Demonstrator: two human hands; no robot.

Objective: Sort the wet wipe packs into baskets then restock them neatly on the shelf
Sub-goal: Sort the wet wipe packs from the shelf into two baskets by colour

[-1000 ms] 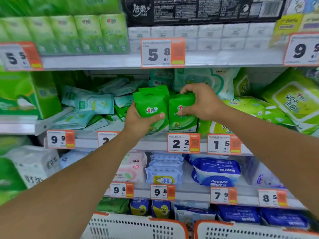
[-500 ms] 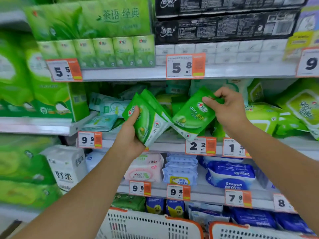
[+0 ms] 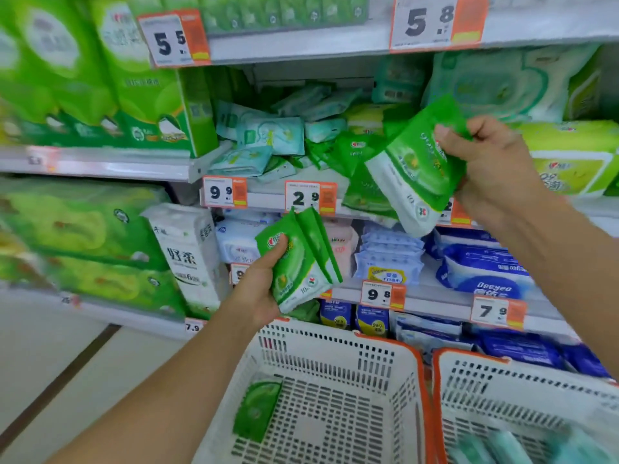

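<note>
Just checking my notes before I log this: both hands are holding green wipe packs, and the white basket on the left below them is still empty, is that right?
Not quite. The head view shows the left basket already has one green pack lying in it. The rest stands: the left hand and right hand both hold green wipe packs.

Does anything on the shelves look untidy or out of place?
Yes. On the middle shelf, the teal wipe packs and green wipe packs lie in a loose, tilted heap above the 2.9 price tag, unlike the neat stacks on other shelves.
</note>
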